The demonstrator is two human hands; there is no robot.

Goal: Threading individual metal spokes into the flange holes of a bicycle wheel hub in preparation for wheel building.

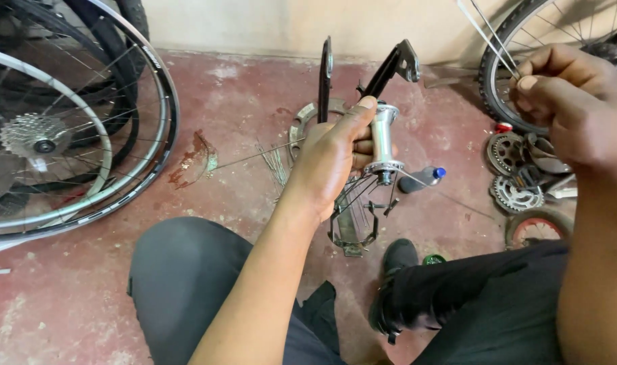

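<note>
While the left hand [332, 159] wraps the silver wheel hub [382, 138] at its barrel, the right hand [568, 101], up and right of the hub, pinches thin spokes [491, 37]. Hub: likely rigid, dense, smooth; best held mid-barrel. Spokes: light, springy. Rimmed wheel [85, 135] lies left of hub.

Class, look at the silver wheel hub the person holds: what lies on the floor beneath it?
Under the silver hub in the left hand: loose spokes and a metal bracket on the red floor. The hand covers the rest.
</note>
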